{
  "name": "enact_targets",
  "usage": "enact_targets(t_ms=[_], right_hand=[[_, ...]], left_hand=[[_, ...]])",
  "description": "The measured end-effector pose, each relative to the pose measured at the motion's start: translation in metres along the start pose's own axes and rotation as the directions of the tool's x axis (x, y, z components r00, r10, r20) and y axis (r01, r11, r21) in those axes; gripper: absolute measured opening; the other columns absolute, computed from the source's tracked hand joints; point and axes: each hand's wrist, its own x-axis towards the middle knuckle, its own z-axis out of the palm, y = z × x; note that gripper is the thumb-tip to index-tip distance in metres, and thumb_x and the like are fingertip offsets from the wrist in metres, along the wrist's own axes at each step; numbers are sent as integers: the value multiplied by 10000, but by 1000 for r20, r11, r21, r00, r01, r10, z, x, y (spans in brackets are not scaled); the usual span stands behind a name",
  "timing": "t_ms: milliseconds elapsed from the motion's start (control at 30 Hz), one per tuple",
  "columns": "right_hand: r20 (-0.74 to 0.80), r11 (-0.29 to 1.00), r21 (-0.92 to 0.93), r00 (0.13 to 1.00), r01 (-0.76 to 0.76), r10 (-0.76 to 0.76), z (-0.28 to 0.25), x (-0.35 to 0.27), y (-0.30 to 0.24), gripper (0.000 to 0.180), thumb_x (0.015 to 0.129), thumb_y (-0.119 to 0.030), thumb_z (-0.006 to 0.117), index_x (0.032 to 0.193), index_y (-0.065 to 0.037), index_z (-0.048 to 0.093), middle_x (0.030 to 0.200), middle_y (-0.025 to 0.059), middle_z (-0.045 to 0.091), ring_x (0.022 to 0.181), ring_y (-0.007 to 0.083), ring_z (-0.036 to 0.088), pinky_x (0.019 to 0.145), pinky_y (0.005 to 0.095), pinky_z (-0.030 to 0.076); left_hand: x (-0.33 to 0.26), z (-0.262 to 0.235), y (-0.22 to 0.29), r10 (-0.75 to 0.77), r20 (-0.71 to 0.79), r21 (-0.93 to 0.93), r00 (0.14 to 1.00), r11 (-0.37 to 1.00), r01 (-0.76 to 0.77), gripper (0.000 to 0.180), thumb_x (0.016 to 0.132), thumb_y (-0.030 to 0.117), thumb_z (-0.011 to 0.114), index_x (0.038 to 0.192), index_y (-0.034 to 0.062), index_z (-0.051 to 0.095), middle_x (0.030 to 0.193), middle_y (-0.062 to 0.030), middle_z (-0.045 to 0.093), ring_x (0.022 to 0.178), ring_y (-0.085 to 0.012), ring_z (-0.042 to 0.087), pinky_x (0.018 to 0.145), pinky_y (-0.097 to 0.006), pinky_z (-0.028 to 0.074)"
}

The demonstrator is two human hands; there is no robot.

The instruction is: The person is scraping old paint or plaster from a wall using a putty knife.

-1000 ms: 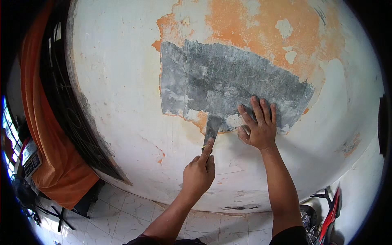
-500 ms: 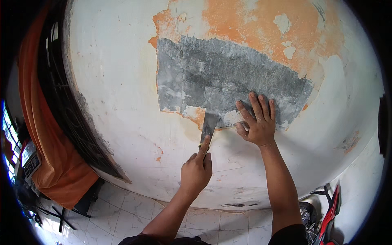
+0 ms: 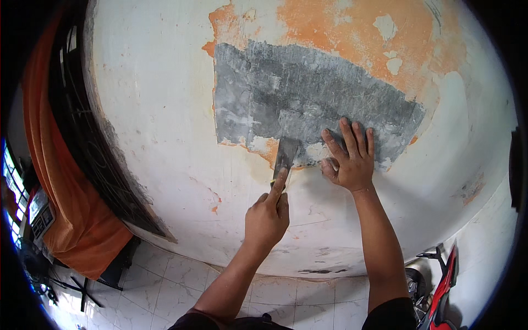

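Note:
My left hand [image 3: 267, 217] is closed round the handle of a flat-bladed scraper [image 3: 285, 155], its index finger stretched along the tool. The blade lies against the lower edge of a bare grey patch [image 3: 308, 88] on the wall, beside a strip of exposed orange paint [image 3: 265, 148]. Fingers spread, my right hand [image 3: 355, 165] presses flat on the wall at the lower right of the grey patch. A small white remnant of paint [image 3: 315, 152] sits between the blade and my right hand. The scraper's handle is mostly hidden in my left hand.
White painted wall [image 3: 159, 110] surrounds the patch, with worn orange paint [image 3: 357, 33] above. An orange cloth [image 3: 77, 220] hangs at left beside a dark grille frame [image 3: 104, 159]. At lower right stands a red and black motorbike [image 3: 444, 286]. Pale tiles [image 3: 275, 291] cover the floor.
My left hand and the scraper have moved slightly up, the blade reaching a little farther onto the grey patch. The whole view has shifted a little; my right hand stays flat on the wall.

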Motion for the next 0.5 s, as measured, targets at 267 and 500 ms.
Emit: enact_targets(t_ms=[267,500], right_hand=[[-6,1000,-22,1000,5,-5,-2,1,-3,544,950,-482,505,1482,-378,546,1649,47,364,1547,274,262,1265,538,136],[-5,1000,-25,1000,1,-1,0,1,-3,533,956,-476,488,1475,-376,554,1649,45,366,1548,270,261,1268,533,126]], left_hand=[[-35,18,-32,59,-63,-15,996,998,-60,619,983,142,582,1568,252,411,700,-161,643,619,-371,656,612,-501,554],[-13,3,-4,3,-3,-7,1000,1000,-3,606,988,118,579,1560,247,427,775,-184,670,660,-380,673,612,-477,544]])
